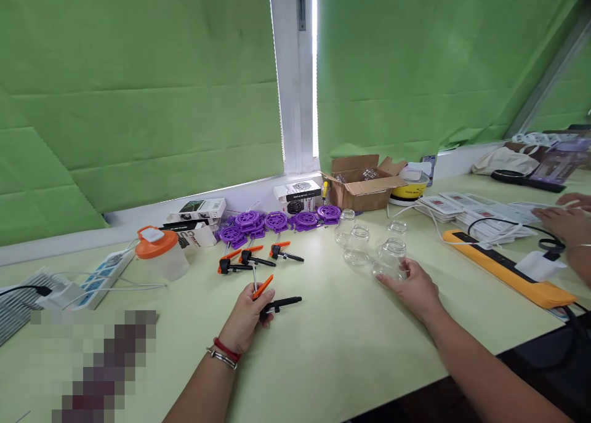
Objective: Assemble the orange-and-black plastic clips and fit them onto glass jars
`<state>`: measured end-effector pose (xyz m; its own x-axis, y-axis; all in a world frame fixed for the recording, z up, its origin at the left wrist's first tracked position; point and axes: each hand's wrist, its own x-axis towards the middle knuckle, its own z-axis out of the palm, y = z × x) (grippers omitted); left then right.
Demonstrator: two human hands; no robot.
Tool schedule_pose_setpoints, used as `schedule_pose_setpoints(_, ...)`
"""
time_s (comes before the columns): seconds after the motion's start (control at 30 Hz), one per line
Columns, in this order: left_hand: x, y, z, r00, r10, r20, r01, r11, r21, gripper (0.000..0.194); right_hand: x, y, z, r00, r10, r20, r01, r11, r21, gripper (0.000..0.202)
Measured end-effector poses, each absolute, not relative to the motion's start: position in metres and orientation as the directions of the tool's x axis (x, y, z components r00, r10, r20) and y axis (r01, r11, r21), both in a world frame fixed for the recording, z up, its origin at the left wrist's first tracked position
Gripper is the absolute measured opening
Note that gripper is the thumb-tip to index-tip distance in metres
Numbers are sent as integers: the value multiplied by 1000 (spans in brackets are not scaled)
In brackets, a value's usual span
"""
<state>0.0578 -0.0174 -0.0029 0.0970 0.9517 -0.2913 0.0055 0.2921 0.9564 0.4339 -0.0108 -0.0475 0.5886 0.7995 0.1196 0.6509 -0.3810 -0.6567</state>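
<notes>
My left hand [247,318] is closed around a black nozzle-like part [289,302] with an orange lever and a thin metal rod; its black tip points right. My right hand [418,287] grips a clear jar [392,250] low on its side, the jar upright on the table. Just left of that jar stand more clear jars [357,250], and a clear piece [397,227] is behind it. Farther back, in front of my left hand, lie three similar black-and-orange parts [258,261]. Behind these sits a row of purple round parts [277,221].
At the back are an open cardboard box [364,196], small printed boxes [298,195] and a yellow tub [409,192]. An orange-lidded container [161,257] and a white power strip [106,275] stand left. Right are paper stacks [484,217], an orange power strip [503,266] and another person's hands [561,220].
</notes>
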Motion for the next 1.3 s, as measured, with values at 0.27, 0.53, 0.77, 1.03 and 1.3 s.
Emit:
schedule_pose_setpoints(0.27,52,-13,-6,27,965,-260,-137,262,955,35,371,-36,-9,142,876,461,827,151,-541,60)
schedule_pose_setpoints(0.53,41,-9,-1,-143,967,-211,-169,186,968,27,303,10,19,-358,903,236,796,427,-429,69)
schedule_pose_setpoints(0.77,43,-7,-7,-90,972,-217,-113,206,972,30,289,7,7,-395,884,250,710,467,-527,72)
schedule_pose_setpoints(1.03,49,-9,-11,-86,973,-215,-100,206,973,33,284,-3,9,-448,862,238,647,496,-579,69)
schedule_pose_setpoints(1.3,52,-11,-5,-59,979,-197,-141,187,972,34,280,-8,4,-463,848,258,590,512,-624,67)
